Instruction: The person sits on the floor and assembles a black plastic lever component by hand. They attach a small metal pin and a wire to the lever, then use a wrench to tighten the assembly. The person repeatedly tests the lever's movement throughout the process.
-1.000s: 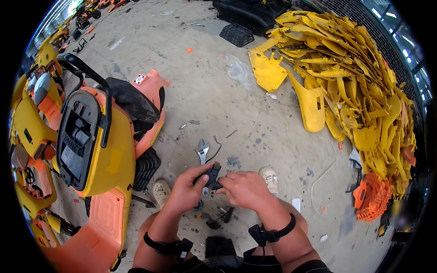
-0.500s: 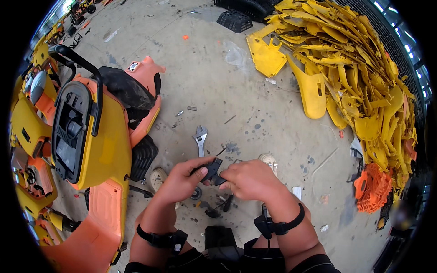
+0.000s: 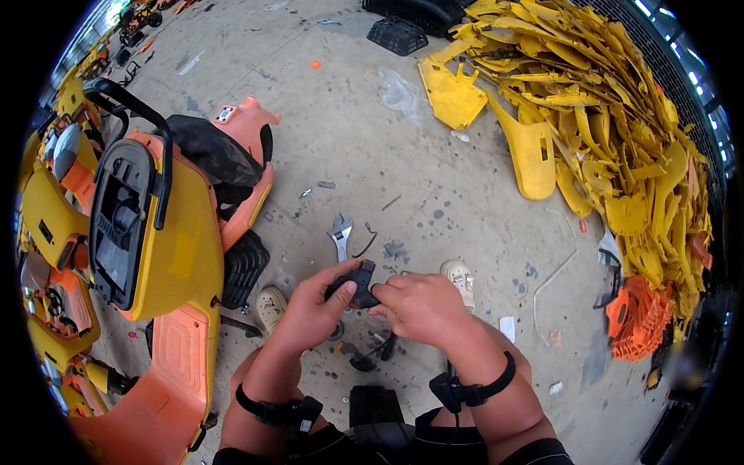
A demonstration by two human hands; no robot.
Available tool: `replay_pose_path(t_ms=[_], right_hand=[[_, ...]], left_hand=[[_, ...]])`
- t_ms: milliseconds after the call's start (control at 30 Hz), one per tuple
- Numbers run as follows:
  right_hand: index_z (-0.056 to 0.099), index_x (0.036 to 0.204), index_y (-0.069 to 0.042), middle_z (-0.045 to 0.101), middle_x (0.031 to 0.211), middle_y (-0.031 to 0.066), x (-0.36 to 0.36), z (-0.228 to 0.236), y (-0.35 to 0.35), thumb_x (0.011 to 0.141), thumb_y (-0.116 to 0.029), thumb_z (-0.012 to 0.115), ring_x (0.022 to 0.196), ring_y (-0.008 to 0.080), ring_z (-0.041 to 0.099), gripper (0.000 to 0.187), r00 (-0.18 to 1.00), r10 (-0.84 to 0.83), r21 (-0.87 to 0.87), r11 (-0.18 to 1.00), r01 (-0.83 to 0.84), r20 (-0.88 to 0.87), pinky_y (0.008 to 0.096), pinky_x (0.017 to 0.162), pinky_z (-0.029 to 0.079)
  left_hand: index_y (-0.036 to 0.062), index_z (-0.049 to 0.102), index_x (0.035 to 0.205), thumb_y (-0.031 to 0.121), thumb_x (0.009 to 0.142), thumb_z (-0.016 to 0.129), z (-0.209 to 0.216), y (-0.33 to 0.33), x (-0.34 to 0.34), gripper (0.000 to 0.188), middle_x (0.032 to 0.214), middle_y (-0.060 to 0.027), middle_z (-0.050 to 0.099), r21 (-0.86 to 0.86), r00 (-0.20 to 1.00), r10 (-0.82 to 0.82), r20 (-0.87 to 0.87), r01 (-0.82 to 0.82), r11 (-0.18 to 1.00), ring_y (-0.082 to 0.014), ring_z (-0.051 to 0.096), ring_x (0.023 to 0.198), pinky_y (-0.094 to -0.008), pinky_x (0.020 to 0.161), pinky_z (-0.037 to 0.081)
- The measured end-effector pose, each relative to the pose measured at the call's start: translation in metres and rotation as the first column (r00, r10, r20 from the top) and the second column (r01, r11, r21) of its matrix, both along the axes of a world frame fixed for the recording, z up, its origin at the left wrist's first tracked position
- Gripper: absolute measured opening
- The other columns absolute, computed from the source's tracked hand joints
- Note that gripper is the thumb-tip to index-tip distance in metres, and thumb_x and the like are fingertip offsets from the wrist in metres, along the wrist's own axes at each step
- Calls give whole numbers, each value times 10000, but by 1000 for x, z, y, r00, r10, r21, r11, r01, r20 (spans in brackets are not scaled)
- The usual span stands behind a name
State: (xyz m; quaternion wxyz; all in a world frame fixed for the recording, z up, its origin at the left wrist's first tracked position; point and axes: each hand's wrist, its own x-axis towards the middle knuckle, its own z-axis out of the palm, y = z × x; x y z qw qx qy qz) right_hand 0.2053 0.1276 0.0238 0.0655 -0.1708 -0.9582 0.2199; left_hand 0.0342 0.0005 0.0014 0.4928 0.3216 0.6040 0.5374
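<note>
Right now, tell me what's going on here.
A person's left hand grips a small black part, thumb on it, while the right hand curls its fingers at the part's right side; exactly what they pinch is hidden. An adjustable wrench lies on the floor just beyond. A yellow-and-orange vehicle body stands left; yellow panels are heaped right.

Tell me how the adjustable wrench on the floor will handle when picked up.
The wrench is probably rigid and heavy for its size, given its metallic sheen. It may feel head-heavy, its head being wider than the visible handle.
</note>
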Motion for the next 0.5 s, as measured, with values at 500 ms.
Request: replay_pose_path(t_ms=[500], right_hand=[[648,850,-94,644,804,50,-1,6,-6,847,-258,703,793,269,663,173,1000,16,-31,999,-16,2,410,656,530]], left_hand=[[-21,588,1344,41,1012,547,3,-2,-5,339,1086,-69,678,-43,1000,-17,23,18,999,-101,599,841,-266,766,518]])
